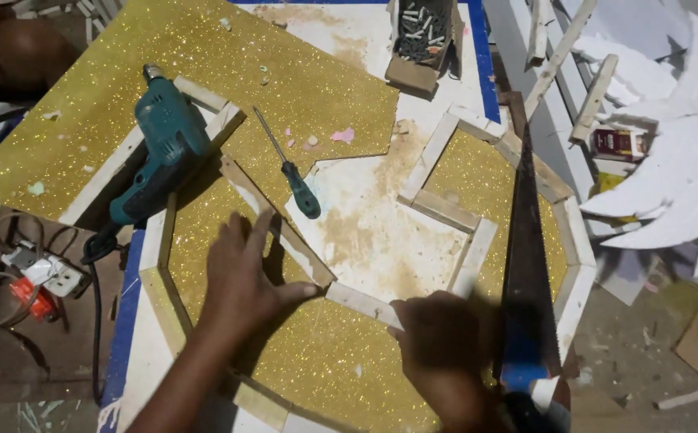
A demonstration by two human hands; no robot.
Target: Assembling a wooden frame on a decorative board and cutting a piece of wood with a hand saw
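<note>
Near the lower middle of the scene, the left hand [245, 277] lies flat and open, fingers spread, pressing on the gold glitter sheet [317, 361] inside a wooden strip frame [157, 240]; its thumb reaches toward the slanting strip [281, 228] beside it. It grasps nothing. Just to the right, the right hand [445, 353] is blurred and dark; its fingers touch the near end of a short pale wooden strip [361, 303], but whether they pinch it or only rest on it cannot be told. That strip lies on the glitter sheet, between the two hands, at the frame's inner corner.

Right of the right hand a hand saw [525, 265] lies lengthwise, running far to near, its blade across the frame. Farther off, a green-handled screwdriver [293, 180] lies on the sheet, and a teal power drill [161, 148] lies at the far left corner of the frame. An open box of screws [421, 36] sits at the far edge. A white power strip [48, 273] lies left of the board.
</note>
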